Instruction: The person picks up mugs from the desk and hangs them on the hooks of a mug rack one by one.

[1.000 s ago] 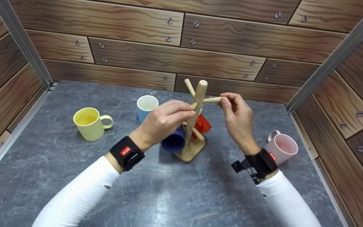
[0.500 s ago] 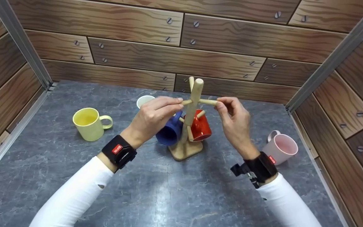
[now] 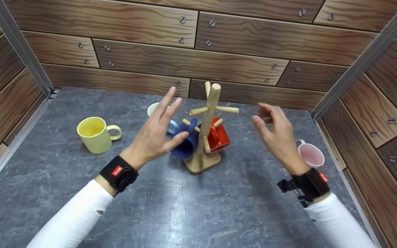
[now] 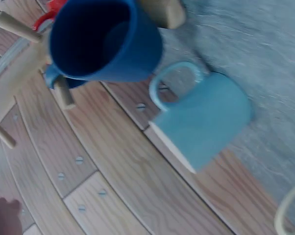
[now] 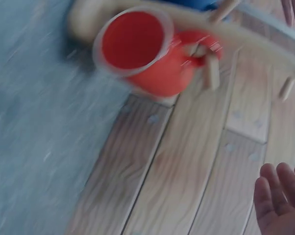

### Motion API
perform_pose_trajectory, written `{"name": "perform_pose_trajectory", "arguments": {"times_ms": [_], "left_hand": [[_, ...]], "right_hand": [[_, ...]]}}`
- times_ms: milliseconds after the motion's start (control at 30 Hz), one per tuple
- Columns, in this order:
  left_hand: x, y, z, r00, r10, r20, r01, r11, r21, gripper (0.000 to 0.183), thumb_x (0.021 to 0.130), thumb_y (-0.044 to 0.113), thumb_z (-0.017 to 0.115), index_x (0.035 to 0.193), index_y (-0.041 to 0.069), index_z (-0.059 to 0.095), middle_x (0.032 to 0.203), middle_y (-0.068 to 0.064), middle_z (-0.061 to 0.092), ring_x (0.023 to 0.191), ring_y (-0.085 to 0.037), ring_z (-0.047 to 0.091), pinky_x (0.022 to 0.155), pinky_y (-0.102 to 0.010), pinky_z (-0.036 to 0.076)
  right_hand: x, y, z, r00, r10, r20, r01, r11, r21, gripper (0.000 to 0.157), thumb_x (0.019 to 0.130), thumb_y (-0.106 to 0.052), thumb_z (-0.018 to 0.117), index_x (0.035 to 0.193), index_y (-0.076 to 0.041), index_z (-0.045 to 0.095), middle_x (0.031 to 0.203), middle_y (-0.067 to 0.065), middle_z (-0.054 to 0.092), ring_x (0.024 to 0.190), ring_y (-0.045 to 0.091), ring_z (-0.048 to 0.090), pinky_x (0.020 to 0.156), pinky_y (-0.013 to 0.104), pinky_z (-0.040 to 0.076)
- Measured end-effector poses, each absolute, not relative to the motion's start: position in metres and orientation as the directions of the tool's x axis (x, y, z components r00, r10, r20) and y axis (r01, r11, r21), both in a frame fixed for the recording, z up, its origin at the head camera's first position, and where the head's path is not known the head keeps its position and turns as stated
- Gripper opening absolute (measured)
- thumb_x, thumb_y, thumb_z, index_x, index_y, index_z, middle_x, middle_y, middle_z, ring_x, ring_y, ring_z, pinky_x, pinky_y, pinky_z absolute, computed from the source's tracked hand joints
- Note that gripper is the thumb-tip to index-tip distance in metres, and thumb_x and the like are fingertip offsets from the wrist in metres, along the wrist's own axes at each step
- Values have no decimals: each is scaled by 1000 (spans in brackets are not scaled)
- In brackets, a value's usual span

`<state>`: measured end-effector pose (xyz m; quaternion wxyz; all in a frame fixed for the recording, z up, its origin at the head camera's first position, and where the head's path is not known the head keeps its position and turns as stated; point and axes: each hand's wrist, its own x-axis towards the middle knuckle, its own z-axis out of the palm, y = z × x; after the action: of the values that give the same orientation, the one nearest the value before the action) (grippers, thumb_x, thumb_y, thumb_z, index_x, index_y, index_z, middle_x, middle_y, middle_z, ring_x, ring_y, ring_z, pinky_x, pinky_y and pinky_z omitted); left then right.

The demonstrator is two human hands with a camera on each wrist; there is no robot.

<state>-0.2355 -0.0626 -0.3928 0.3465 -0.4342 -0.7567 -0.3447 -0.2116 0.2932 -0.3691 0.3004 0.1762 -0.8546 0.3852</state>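
A wooden mug tree (image 3: 211,106) stands upright on the table. A dark blue mug (image 3: 184,142) hangs by its handle from a lower peg on the left, and a red mug (image 3: 221,137) from one on the right. My left hand (image 3: 150,136) is left of the tree, fingers extended and holding nothing; its thumb overlaps the blue mug in the head view. Away to the right of the pegs, my right hand (image 3: 277,134) has loosely bent fingers around nothing. The upper pegs carry no mugs.
A light blue mug (image 4: 206,117) stands behind my left hand, mostly hidden in the head view. To the left is a yellow mug (image 3: 97,137), and by the right wall a pink mug (image 3: 311,155). Wood-patterned panels (image 3: 143,63) enclose the back and sides.
Both hands have released the upper pegs and moved apart, the left leftward and the right rightward. Earlier the mug tree turned between them, bringing the red mug into fuller view.
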Motion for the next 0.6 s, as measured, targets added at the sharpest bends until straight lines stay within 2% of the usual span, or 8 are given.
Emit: {"name": "perform_pose_trajectory", "arguments": {"times_ms": [167, 267, 400, 600], "left_hand": [[-233, -81, -404, -595, 418, 686, 771, 538, 341, 90, 101, 68, 42, 164, 8, 18, 172, -21, 2, 157, -40, 10, 123, -63, 12], [-230, -90, -410, -705, 414, 576, 681, 622, 386, 92, 100, 69, 45, 166, 13, 17, 173, -16, -1, 158, -37, 3, 123, -65, 4], [-228, -100, -419, -787, 402, 468, 588, 716, 376, 97, 94, 68, 58, 166, 15, 21, 173, -16, -1, 158, -40, 3, 121, -70, 4], [-228, -114, -431, -855, 375, 358, 494, 801, 340, 111, 85, 78, 63, 166, 15, 21, 173, -15, -6, 157, -44, 1, 119, -74, 3]], "right_hand": [[-208, 330, -386, -773, -61, 631, -467, 728, -502, 42, 98, -12, 72, 134, 5, 61, 120, 21, 64, 107, 26, 62, 90, 23, 46], [-203, 349, -395, -768, -62, 637, -441, 772, -457, 44, 97, -11, 73, 135, 7, 60, 123, 24, 62, 110, 34, 60, 94, 35, 47], [-198, 367, -405, -771, -66, 634, -405, 818, -407, 48, 97, -13, 73, 137, 8, 58, 130, 29, 59, 117, 43, 57, 101, 55, 44], [-190, 391, -414, -794, -53, 605, -331, 874, -357, 57, 94, -21, 77, 139, 7, 57, 139, 31, 54, 126, 50, 51, 105, 63, 38]]}}
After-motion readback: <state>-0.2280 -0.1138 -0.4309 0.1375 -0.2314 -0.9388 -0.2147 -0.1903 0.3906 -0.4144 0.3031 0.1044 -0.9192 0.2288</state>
